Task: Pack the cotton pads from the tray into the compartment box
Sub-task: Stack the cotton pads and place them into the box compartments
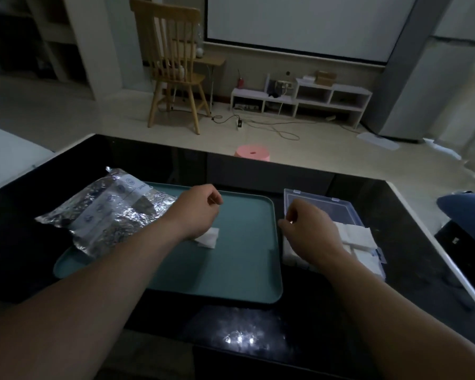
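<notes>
Our left hand [200,212] hangs over the tray [244,256], fingers [215,200] loosely curled with nothing visible in them. The one cotton pad [208,237] we see on the tray lies not ahead of those fingers but back beneath the wrist, squarish, no real long axis, partly hidden. So the left hand is nearer, and likely must draw back to pinch it. To the right, our right hand [309,231] curls over the compartment box [327,204]; whether it holds a pad we cannot tell. Packed pads [358,237] lie beyond it. Left of the fingers, a foil bag [107,212] overlaps the tray, off the route.
</notes>
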